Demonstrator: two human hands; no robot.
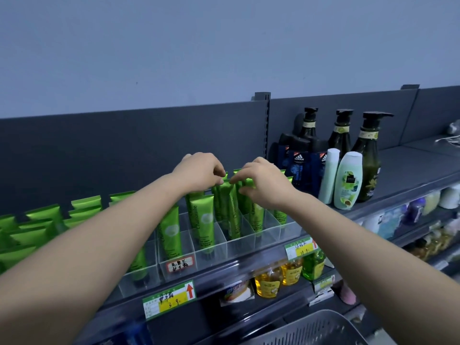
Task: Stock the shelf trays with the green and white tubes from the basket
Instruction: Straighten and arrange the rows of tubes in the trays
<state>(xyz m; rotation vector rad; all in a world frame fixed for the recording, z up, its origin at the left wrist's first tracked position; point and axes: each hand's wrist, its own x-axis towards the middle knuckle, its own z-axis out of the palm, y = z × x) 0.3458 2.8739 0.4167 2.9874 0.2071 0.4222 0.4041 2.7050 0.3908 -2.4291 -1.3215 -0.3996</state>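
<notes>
The left hand (199,174) and right hand (265,186) each apparently pinch crimped tops of green tubes (225,205) in the clear tray (270,232).

A plain bluish-grey wall (174,46) is filling the upper view, lying in dim, cool light. A dark grey back panel (99,145) is rising behind the top shelf (410,165), and a slotted upright (267,120) is dividing what seem to be two bays.

2 hands (199,174), 3 dark pump btls (368,158), 2 pale btls (348,180), 1 basket (311,329), 2 red-arrow tags (169,300)
</notes>
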